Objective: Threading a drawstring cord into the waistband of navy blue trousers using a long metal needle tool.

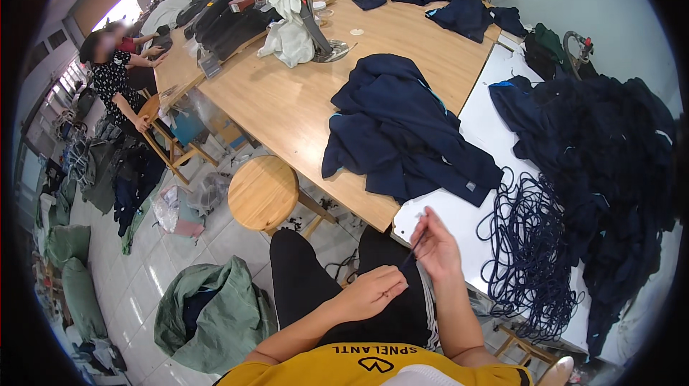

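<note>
A short length of dark navy cord (415, 248) runs between my two hands, above my lap at the table's near corner. My left hand (371, 293) is closed, its fingers pressed together around the lower part of the cord. Higher up and to the right, my right hand (436, 246) pinches the cord's upper part between thumb and fingers. Just beyond the hands, a navy jacket (395, 127) lies crumpled on the wooden table (287, 124). Right of my right hand, a tangled heap of navy cords (527, 249) spreads over the white tabletop (448, 224) and hangs off its near edge.
A large pile of navy garments (603, 149) covers the right side. To the left stand a round wooden stool (263, 193) and an open green sack (212, 314) on the floor. Several people work around the far tables, near dark folded cloth (230, 23) and more navy garments (463, 16).
</note>
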Motion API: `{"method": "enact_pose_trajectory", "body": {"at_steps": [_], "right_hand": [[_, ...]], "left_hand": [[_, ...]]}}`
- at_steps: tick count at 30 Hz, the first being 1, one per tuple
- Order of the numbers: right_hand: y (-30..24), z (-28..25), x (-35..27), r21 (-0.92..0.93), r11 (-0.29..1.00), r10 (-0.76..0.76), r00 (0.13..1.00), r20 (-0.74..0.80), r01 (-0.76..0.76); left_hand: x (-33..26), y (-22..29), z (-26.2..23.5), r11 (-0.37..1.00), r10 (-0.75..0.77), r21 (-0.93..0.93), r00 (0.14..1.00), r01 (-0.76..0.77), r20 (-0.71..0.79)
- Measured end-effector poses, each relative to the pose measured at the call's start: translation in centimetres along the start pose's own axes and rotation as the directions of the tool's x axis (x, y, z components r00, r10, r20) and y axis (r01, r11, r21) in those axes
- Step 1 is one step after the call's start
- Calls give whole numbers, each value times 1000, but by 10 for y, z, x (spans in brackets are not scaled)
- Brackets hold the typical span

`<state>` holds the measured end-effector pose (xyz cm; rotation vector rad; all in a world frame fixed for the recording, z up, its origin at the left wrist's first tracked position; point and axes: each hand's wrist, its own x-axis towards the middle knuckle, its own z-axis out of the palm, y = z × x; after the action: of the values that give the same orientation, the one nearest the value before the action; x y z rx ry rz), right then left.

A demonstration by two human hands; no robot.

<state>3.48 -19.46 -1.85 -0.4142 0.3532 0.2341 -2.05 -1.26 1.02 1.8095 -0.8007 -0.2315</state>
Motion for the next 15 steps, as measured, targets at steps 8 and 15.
{"method": "enact_pose_trajectory", "body": {"at_steps": [8,15], "right_hand": [[-18,31,-28,-364,848,-422,906,-19,387],[-4,41,-37,-621,723,-216,953,213,303]], "left_hand": [[12,-5,-26,821,-400,-568,773,63,-492],[29,-2,-81,356,-559,-663,419,-659,-716]]}}
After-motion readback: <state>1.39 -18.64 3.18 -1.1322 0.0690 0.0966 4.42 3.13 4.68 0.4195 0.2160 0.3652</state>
